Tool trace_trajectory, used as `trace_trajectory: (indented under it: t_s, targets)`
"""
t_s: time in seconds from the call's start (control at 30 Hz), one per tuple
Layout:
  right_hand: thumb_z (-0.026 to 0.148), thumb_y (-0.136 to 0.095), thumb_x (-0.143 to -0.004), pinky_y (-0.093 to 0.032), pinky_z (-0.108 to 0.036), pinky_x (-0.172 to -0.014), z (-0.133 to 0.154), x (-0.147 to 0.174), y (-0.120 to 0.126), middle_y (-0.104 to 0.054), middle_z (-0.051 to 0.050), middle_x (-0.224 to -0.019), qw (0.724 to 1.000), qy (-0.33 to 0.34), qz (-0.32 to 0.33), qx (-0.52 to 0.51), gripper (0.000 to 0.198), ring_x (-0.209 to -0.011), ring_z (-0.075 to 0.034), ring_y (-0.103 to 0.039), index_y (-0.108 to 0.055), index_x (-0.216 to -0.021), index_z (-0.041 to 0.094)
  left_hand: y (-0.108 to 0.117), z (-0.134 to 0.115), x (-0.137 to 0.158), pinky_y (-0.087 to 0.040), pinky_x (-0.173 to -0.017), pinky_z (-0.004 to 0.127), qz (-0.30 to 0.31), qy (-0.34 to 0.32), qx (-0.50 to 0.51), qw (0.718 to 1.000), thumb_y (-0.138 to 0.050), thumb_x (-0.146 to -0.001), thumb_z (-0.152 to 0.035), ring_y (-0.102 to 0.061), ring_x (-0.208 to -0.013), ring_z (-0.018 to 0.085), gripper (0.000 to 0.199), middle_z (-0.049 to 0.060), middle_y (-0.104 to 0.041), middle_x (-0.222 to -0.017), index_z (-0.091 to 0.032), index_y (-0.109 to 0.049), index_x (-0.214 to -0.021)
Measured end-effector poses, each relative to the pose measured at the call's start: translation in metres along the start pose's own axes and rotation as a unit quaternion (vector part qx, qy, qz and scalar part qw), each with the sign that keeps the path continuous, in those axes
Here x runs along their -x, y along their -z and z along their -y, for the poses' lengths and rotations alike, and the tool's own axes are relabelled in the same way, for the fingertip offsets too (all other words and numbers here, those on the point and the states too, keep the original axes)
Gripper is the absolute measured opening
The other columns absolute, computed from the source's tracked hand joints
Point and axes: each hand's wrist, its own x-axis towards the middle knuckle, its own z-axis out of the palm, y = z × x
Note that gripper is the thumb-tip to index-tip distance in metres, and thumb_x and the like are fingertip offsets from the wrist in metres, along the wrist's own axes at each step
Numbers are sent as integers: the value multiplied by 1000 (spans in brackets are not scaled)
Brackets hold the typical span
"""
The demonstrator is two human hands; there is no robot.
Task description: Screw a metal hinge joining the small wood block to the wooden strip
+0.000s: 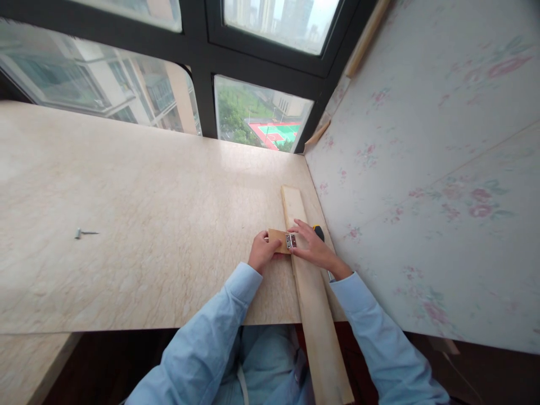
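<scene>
A small flat wooden piece (pixel 277 235) is pinched in my left hand (pixel 262 251), with the thumb on top and the fingers at its far side. At its right end lies a silver hinge (pixel 291 241) with screw holes, reaching over the edge of a long wooden plank (pixel 314 292). My right hand (pixel 313 246) is over the plank, its thumb and fingertips closed about the hinge's sides. Beside the plank, partly hidden under that hand, lies a screwdriver (pixel 319 232) with a black and yellow handle.
The plank juts past the front edge of the marble-patterned counter (pixel 169 236), over my lap. Far left lies a small grey metal piece (pixel 86 233) with a thin pointed shank. A flower-papered wall (pixel 400 185) bounds the right side; dark-framed windows (pixel 270 34) stand behind.
</scene>
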Motion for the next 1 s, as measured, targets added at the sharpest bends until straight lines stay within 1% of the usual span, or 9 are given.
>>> trace_trajectory:
  t_s: [0.1, 0.2, 0.33, 0.47, 0.63, 0.8, 1.0]
  targets:
    - [24, -68, -79, -22, -42, -119, 0, 2, -3, -35, -14, -154, 1000, 6, -10, -1, 48, -145, -22, -29, -56, -125, 22, -1, -2, 0, -60, -61, 34, -14, 6, 16, 1000, -63, -70, -11, -67, -77, 20, 26, 10, -65, -94, -13, -54, -95]
    - [26, -68, -81, -23, -42, -119, 0, 4, -7, -35, -15, -154, 1000, 9, -18, -3, 45, -145, -23, -30, -57, -124, 21, -3, -5, 1, -59, -60, 33, -24, 8, 20, 999, -62, -69, -8, -66, -78, 20, 27, 11, -65, -94, -13, -53, -94]
    - [33, -65, -84, -25, -45, -117, -4, 5, -13, -38, -15, -153, 999, 19, -41, -20, 41, -143, -25, -32, -60, -122, 21, -3, -8, 1, -59, -61, 32, -12, 17, 36, 999, -66, -66, -8, -67, -79, 21, 33, 13, -67, -96, -12, -53, -95]
    - [39, -64, -85, -29, -48, -116, -12, 5, -21, -42, -16, -150, 996, 30, -74, -47, 41, -140, -28, -38, -62, -121, 21, -3, -8, 1, -59, -61, 33, 0, 24, 39, 999, -69, -62, -9, -67, -78, 22, 35, 13, -69, -96, -12, -55, -94]
    - [40, -63, -86, -31, -51, -114, -16, 4, -28, -46, -15, -147, 993, 40, -102, -44, 40, -137, -29, -42, -64, -121, 22, -3, -7, 3, -59, -60, 32, 0, 20, 36, 999, -74, -60, -12, -67, -74, 20, 37, 11, -69, -91, -12, -59, -94]
    - [39, -63, -86, -32, -50, -114, -17, 5, -30, -46, -14, -147, 992, 43, -106, -55, 39, -137, -29, -42, -65, -122, 23, -4, -9, 0, -57, -58, 31, 10, 37, 25, 999, -76, -63, -16, -67, -70, 19, 35, 10, -69, -88, -10, -62, -94]
    - [36, -64, -86, -32, -50, -114, -19, 7, -30, -45, -12, -149, 992, 48, -103, -62, 42, -138, -28, -40, -63, -126, 25, -8, -18, -8, -57, -59, 35, -9, 71, 0, 997, -77, -60, -11, -67, -66, 20, 37, 11, -70, -85, -10, -61, -92]
